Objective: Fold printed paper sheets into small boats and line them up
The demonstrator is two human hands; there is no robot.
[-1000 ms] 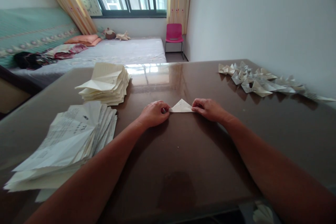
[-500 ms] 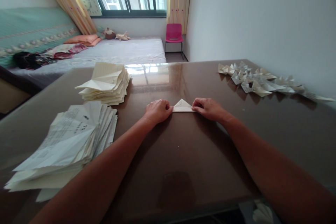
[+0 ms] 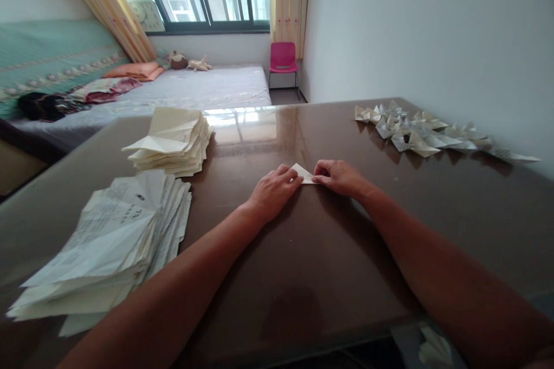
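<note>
A small folded paper triangle (image 3: 306, 176) lies on the brown table (image 3: 294, 277), its peak pointing away from me. My left hand (image 3: 277, 187) covers its left part, with fingertips pressed on the paper. At the right corner my right hand (image 3: 340, 176) pinches the paper between thumb and curled fingers. The fingers of my left hand hide much of the triangle's left side.
On the left are a stack of printed sheets (image 3: 108, 236) and a stack of cream sheets (image 3: 173, 138). Several folded paper pieces (image 3: 415, 130) sit at the far right by the wall. Beyond stand a bed (image 3: 216, 85) and a pink chair (image 3: 283, 57).
My left hand has moved right, from the triangle's left corner onto its left part, covering more of it. My right hand keeps its pinch at the right corner. The view has shifted slightly.
</note>
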